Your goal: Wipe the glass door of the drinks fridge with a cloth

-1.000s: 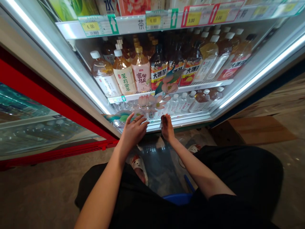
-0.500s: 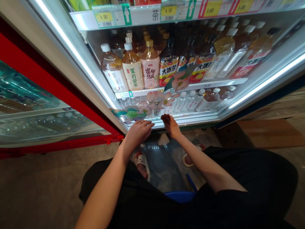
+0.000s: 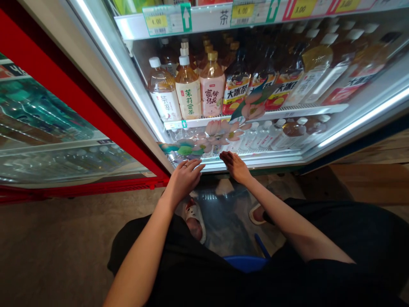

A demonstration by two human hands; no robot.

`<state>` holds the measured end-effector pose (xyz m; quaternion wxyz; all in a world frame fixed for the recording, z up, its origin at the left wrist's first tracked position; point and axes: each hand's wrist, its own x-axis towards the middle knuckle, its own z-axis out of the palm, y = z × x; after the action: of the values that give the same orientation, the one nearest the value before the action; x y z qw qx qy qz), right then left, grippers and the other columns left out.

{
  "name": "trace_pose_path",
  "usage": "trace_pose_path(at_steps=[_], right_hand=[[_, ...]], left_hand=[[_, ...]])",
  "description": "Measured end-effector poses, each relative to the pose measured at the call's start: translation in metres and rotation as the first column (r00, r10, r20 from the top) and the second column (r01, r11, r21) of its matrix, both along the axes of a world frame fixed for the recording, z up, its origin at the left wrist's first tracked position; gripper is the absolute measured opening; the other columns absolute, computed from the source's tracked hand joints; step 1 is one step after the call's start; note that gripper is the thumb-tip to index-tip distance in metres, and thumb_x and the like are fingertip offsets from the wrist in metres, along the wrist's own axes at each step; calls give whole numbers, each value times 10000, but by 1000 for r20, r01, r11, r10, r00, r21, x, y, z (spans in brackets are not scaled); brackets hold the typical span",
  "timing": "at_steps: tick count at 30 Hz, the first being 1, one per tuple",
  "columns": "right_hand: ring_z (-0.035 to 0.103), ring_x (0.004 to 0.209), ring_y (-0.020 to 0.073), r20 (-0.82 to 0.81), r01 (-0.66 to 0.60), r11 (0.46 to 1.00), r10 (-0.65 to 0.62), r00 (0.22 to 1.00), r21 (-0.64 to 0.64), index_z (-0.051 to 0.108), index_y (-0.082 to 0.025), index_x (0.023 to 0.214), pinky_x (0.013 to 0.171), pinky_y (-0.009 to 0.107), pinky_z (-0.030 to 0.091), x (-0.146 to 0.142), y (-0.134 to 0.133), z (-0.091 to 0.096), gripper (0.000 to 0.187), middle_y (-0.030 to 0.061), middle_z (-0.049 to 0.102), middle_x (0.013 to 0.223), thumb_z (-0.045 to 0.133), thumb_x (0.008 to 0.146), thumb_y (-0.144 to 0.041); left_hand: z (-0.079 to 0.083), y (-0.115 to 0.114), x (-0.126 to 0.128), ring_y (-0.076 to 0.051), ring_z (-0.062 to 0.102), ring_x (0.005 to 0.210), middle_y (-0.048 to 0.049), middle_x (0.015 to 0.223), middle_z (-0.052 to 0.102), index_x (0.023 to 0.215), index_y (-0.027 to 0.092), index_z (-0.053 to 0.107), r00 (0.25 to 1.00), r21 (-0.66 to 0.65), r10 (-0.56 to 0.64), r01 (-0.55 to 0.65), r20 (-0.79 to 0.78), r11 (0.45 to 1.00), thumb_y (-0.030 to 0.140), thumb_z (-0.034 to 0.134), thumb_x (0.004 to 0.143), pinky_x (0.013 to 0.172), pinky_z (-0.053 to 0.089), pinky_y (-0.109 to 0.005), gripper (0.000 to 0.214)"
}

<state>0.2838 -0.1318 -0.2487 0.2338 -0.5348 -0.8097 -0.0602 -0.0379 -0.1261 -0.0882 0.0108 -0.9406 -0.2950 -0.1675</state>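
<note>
My left hand [image 3: 186,178], with a ring on one finger, is held palm down before the bottom left of a lit drinks fridge [image 3: 281,162]. Its fingers are stretched out and nothing is in them. To its right my right hand [image 3: 236,166] is also raised, fingers extended and holding nothing. Just beyond both hands are flower decals [image 3: 220,131], over the view of the lower shelves. Behind them stand tea bottles: one with a cream label [image 3: 189,96], one with a pink label [image 3: 212,94], and several dark iced tea bottles [image 3: 236,91].
A red-framed fridge [image 3: 140,164] with more bottles adjoins on the left. A price-tag strip [image 3: 204,18] runs along the upper shelf. Cardboard [image 3: 373,183] lies at the right. Below me are a blue seat [image 3: 246,263] and my sandalled foot [image 3: 195,219].
The fridge appears shifted to the right as the view turns slightly left. My right hand's fingers look straighter than before; both hands stay empty near the fridge's lower edge.
</note>
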Motion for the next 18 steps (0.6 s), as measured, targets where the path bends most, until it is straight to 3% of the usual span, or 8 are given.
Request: trace_pose_path(at_steps=[4,8,12,18], right_hand=[[399,1655,329,-70,148,988,-146,987,31,401,-251,1735,1352,597,379,-13,7,3,734,117,495,1733,452,1026,-65],[487,1606,286,-29,-4,1000,4,1000,22,445,-271,1712,1353,529,398,-31,22,8,731,98,576,1674,474,1016,-52],[550,1558,256,7,-113,993,113,994,-35,561,-255,1637,1333,487,434,-26,19,13,612,69,614,1640,456,1055,-96],[428,1642,281,-42,59,998,-60,997,-28,472,-265,1696,1374,552,359,-22,11,20,699,64,501,1729,458,1025,-70]], left_hand=[[-3,-1,-7,-269,711,1358,-130,1444,759,1399,211,720,1000,-10,10,-9,25,1000,177,566,1077,1178,537,-469,359],[-6,-1,-11,-277,717,1344,-134,1436,762,1389,206,726,999,-26,27,-27,30,999,170,586,1062,1167,547,-475,357],[-7,0,-16,-284,718,1345,-142,1423,768,1389,195,724,998,-36,43,-41,35,998,174,579,1066,1156,557,-488,355],[-10,3,-21,-272,726,1333,-116,1413,778,1374,222,726,996,-26,74,-72,42,997,181,604,1059,1164,545,-473,340]])
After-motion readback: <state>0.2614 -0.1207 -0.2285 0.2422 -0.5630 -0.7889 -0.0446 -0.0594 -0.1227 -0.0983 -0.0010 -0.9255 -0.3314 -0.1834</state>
